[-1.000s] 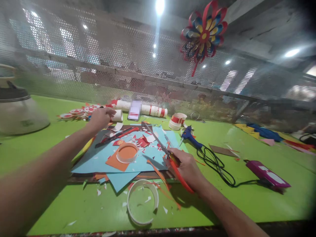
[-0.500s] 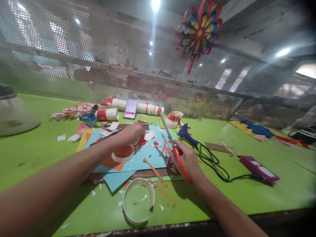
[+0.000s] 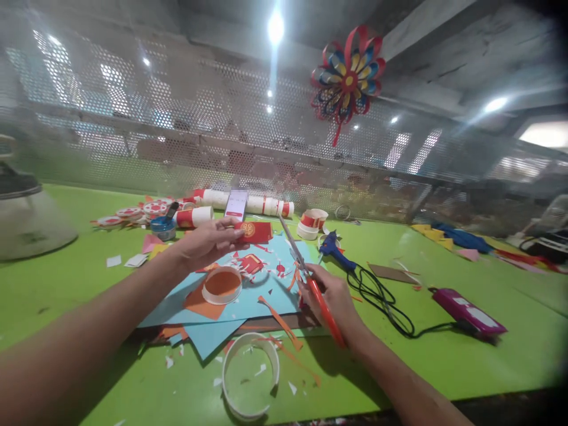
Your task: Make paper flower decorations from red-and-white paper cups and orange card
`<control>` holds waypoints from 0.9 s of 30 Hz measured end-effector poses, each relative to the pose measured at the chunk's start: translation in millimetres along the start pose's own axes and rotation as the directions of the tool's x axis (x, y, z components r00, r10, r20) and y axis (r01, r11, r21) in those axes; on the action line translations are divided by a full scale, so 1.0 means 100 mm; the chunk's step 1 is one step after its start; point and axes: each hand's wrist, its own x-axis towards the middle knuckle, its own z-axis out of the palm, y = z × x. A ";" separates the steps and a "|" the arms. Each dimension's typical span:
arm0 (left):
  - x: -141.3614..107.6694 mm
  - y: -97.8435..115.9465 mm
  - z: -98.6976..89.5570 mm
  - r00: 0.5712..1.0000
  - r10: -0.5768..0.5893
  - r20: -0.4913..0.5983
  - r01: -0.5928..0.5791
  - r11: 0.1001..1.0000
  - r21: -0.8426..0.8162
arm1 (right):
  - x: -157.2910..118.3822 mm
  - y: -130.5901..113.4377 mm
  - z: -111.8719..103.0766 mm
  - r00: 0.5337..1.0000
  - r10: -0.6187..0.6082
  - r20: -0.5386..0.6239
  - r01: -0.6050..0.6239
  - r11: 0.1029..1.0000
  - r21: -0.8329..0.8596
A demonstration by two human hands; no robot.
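My left hand [image 3: 213, 239] pinches a red card with a gold round emblem [image 3: 258, 232] by its left end, above blue paper sheets [image 3: 266, 293]. My right hand [image 3: 331, 296] is wrapped round the orange-red handles of a pair of scissors [image 3: 323, 307], whose blades point up and away, toward the left. Under my left hand lies a white ring [image 3: 206, 290] on an orange paper piece [image 3: 210, 309]. Red cut scraps [image 3: 251, 264] are scattered on the blue paper between my hands.
A blue glue gun [image 3: 335, 251] with a black cable lies right of the scissors, near a purple power box [image 3: 468, 310]. An open white ring [image 3: 225, 378] is at the front. Behind stand a phone [image 3: 235, 204], a blue jar [image 3: 163, 228] and red-and-white tubes [image 3: 261, 205].
My left hand has moved left and up from the papers and now holds the red card up. My right hand still holds the scissors in nearly the same place.
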 end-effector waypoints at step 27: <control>-0.39 0.20 0.68 0.965 -0.067 -0.253 -0.086 0.832 -0.549 | -0.06 -0.37 -0.17 0.965 -0.048 0.258 0.004 0.986 0.169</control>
